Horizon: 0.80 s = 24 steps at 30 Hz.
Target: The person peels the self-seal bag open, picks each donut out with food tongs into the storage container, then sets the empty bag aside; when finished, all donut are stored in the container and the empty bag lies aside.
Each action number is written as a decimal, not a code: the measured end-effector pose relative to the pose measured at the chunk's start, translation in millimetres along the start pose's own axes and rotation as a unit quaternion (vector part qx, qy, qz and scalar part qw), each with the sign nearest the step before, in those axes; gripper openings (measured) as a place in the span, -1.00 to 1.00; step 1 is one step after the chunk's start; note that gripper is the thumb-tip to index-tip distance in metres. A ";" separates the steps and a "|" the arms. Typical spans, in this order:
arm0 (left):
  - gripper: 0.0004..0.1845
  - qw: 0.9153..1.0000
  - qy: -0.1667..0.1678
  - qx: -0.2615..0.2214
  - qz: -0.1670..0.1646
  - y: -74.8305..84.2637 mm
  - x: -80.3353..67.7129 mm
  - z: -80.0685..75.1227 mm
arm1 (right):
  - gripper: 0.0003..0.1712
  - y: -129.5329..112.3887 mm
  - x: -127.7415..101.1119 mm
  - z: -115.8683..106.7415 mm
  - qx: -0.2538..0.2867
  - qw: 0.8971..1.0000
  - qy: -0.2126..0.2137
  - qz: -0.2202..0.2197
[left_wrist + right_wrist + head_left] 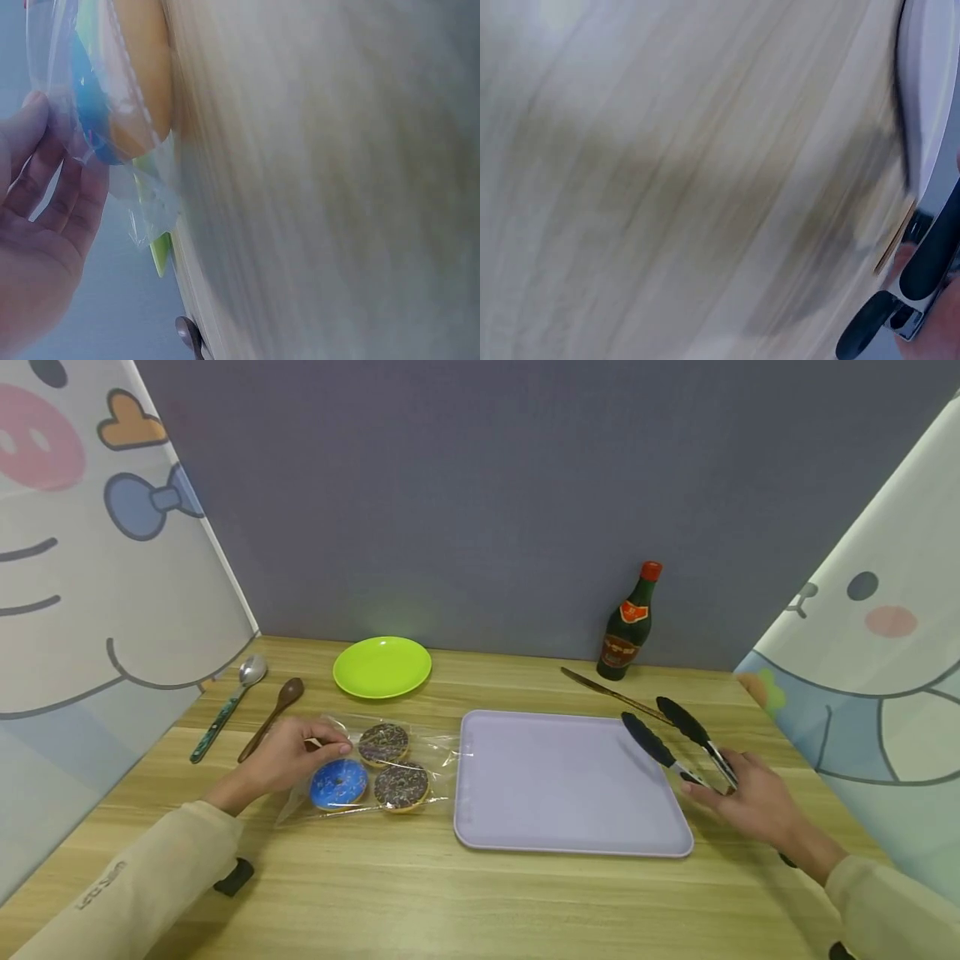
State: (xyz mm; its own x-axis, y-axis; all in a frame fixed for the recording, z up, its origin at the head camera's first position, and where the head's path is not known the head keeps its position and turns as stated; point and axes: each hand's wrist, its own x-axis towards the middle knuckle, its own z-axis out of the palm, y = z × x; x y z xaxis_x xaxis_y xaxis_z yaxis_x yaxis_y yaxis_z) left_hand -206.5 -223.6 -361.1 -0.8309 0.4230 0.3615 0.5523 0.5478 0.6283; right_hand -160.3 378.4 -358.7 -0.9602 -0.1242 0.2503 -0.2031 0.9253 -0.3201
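Observation:
A clear plastic bag [390, 760] lies on the wooden table and holds a blue donut [339, 782] and two chocolate sprinkled donuts [383, 743] [401, 785]. My left hand [326, 747] pinches the bag's left edge, thumb on top. In the left wrist view the fingers [45, 172] lie against the bag [97, 97], with the blue donut [94, 120] inside it. My right hand [712, 789] grips black-tipped metal tongs [663, 743] by the handles. The tips are spread over the right edge of a lavender tray [570, 781]. The right wrist view shows the tong tips [930, 255] blurred.
A green plate [382, 667] sits at the back. A metal spoon [225, 706] and a wooden spoon [273, 717] lie to its left. A dark bottle with a red cap [628, 627] and a knife [611, 693] are at the back right. Cartoon panels wall both sides.

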 end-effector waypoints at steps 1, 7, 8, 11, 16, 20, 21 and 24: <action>-0.94 1.000 -0.001 -0.001 0.000 0.1 0.1 0.0 | -0.16 -4.1 0.0 1.4 0.006 1.000 0.013 -0.026; -0.94 1.000 -0.010 -0.013 -0.007 -0.1 0.7 -0.9 | -0.23 -36.2 2.8 10.6 0.033 0.986 0.028 -0.164; -0.94 1.000 -0.012 -0.014 -0.008 -0.3 0.9 -1.3 | -0.23 -42.2 3.7 11.7 0.040 0.983 0.020 -0.179; -0.94 1.000 -0.018 -0.013 -0.011 -0.6 1.4 -2.9 | -0.26 -60.4 7.5 15.3 0.059 0.974 -0.009 -0.218; -0.93 0.999 -0.026 -0.013 -0.021 -0.6 2.8 -5.0 | -0.31 -88.7 17.1 23.0 0.066 0.958 -0.047 -0.274; -0.93 0.999 -0.031 -0.015 -0.031 0.0 3.4 -5.6 | -0.32 -108.8 24.3 28.8 0.058 0.950 -0.065 -0.299; -0.93 0.999 -0.031 -0.015 -0.032 0.1 3.6 -5.6 | -0.32 -113.4 26.0 30.3 0.054 0.949 -0.067 -0.303; -0.93 0.999 -0.032 -0.017 -0.035 0.3 3.8 -5.1 | -0.34 -127.1 30.7 34.8 0.041 0.945 -0.071 -0.316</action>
State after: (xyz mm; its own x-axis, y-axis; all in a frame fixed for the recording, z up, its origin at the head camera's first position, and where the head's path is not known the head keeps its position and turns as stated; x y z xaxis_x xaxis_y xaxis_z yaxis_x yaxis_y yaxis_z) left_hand -209.8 -225.5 -356.0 -0.8605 0.4312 0.2714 0.4897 0.5528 0.6742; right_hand -170.6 244.5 -342.1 -0.6564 -0.6955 0.2922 -0.7539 0.6195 -0.2188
